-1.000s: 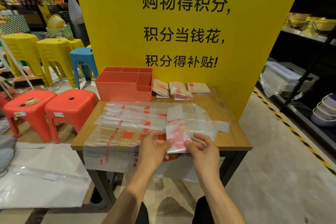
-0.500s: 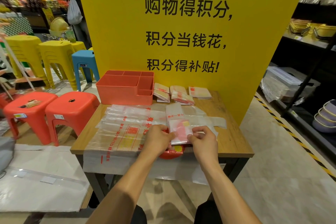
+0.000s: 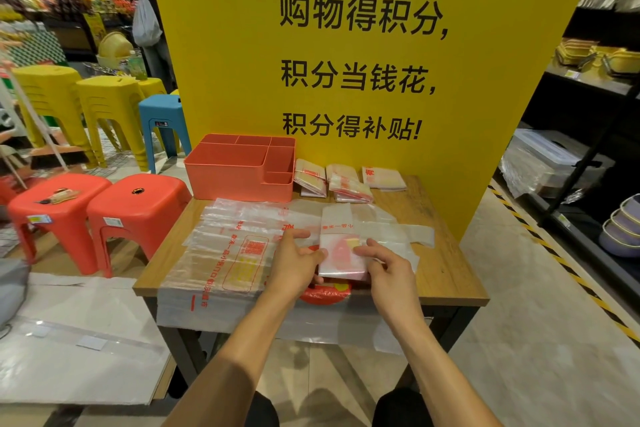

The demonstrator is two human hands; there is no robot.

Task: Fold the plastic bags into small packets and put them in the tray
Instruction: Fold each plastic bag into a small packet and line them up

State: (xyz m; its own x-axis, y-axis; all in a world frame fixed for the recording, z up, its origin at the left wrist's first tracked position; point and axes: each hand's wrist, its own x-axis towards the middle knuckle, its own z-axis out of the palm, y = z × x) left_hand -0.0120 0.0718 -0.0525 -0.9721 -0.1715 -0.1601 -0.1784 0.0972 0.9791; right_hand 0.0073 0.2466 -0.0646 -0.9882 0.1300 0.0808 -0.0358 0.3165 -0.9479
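Folded translucent plastic bag with red print (image 3: 343, 258): near desk edge, atop the flat bag stack (image 3: 228, 253). I pinch it between both hands, left hand (image 3: 294, 265) and right hand (image 3: 388, 265), fingers closed on its sides. Advice: square the edges, press creases flat before lifting. Coral compartmented plastic tray (image 3: 239, 180): rear left of wooden desk (image 3: 446, 274).

A red object (image 3: 325, 293) (unidentifiable) lies mostly hidden under the folded bag (image 3: 343, 258).

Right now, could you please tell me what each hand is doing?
Left hand: pinching the folded bag at its left edge.
Right hand: pinching the same bag's right side.
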